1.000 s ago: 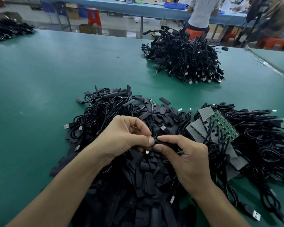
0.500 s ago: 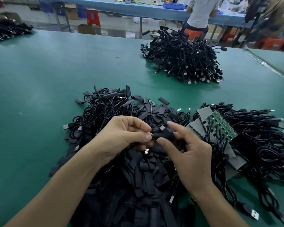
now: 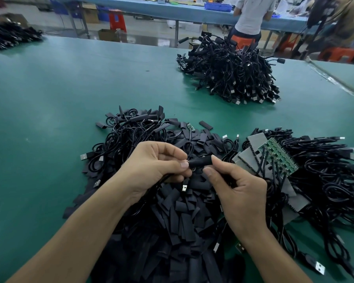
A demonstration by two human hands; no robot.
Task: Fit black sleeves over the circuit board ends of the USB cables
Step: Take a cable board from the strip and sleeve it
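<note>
My left hand (image 3: 155,164) pinches the left end of a black sleeve (image 3: 200,161) and the thin black cable (image 3: 166,178) running down from it. My right hand (image 3: 237,188) pinches the sleeve's right end between thumb and forefinger. The sleeve lies level between both hands, above a heap of loose black sleeves (image 3: 180,217). A small USB plug (image 3: 184,188) dangles just below my hands. Whatever is inside the sleeve is hidden. To the right lie green circuit boards (image 3: 278,156) with cables attached, resting on grey panels (image 3: 258,139).
A pile of coiled black USB cables (image 3: 129,137) sits behind my hands, another tangle (image 3: 335,170) at the right. A large cable heap (image 3: 231,72) lies far on the green table (image 3: 49,119). A person (image 3: 251,15) stands at a blue bench beyond.
My hands have risen slightly with the sleeve. The right hand opened its fingers briefly and now pinches the sleeve's right end again.
</note>
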